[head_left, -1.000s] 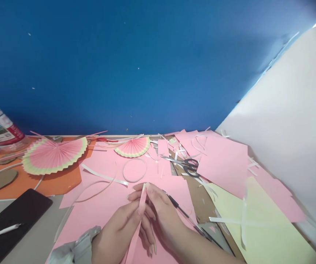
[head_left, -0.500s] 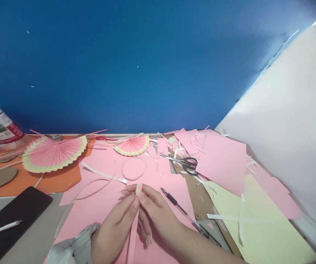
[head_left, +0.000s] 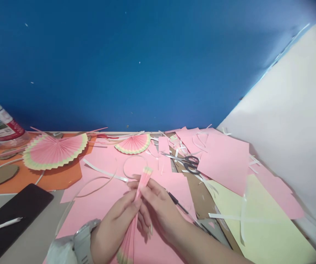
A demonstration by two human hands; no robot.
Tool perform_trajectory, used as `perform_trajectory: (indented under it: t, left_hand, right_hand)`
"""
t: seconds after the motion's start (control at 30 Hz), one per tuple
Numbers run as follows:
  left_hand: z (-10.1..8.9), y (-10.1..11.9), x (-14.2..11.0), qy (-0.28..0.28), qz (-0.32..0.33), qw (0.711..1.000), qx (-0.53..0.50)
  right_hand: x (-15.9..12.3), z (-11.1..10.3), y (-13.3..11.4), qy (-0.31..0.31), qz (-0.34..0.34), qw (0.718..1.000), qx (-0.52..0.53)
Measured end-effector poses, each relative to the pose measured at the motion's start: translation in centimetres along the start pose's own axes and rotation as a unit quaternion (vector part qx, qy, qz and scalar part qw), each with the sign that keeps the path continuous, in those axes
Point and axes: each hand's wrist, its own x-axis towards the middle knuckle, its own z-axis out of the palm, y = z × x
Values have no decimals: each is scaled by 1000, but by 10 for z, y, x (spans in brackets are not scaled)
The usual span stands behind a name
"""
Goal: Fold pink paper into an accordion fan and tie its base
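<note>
Between both hands is a pleated pink paper strip [head_left: 146, 176] with pale yellow-green ends, its folds gathered close together. My left hand [head_left: 118, 220] grips it around the middle with thumb and fingers. Slightly higher, my right hand [head_left: 156, 200] pinches the same strip from the other side. The upper end sticks out above the fingertips, and the lower end fans out a little below my left hand. A pink paper sheet [head_left: 78, 220] lies underneath. Just right of my right hand is a black pen [head_left: 174, 198], partly covered by it.
Two finished-looking pleated fans, a large one [head_left: 55, 152] and a smaller one [head_left: 133, 144], lie toward the blue wall. Scissors [head_left: 189, 161] rest by paper scraps at right. A phone [head_left: 17, 220], a bottle [head_left: 0, 123] and cardboard discs [head_left: 1, 175] are at left; yellow paper [head_left: 273, 227] at right.
More of the pleated strip now rises above my fingers, showing its yellow-green tip. Its lower end has spread and shows below my left hand. Both hands keep hold; the view has shifted slightly.
</note>
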Motion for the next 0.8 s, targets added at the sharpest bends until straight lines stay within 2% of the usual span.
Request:
perform_trajectory:
  t: [0.07,0.23,0.37,0.6,0.8]
  left_hand:
    - [1,0,0,46,6,999,27]
    - [4,-4,1,0,19,998,53]
    - [6,-5,0,48,27,996,64]
    - [5,-3,-2,35,19,998,41]
    - [2,5,-1,101,9,995,-11]
  right_hand:
    - [0,-1,5,-35,4,999,-22]
    - [0,-2,9,17,-24,1000,-4]
    - [1,-1,8,-29,-31,998,-49]
    - [1,-2,7,-35,-7,998,-51]
    - [1,-4,3,-45,-2,999,-30]
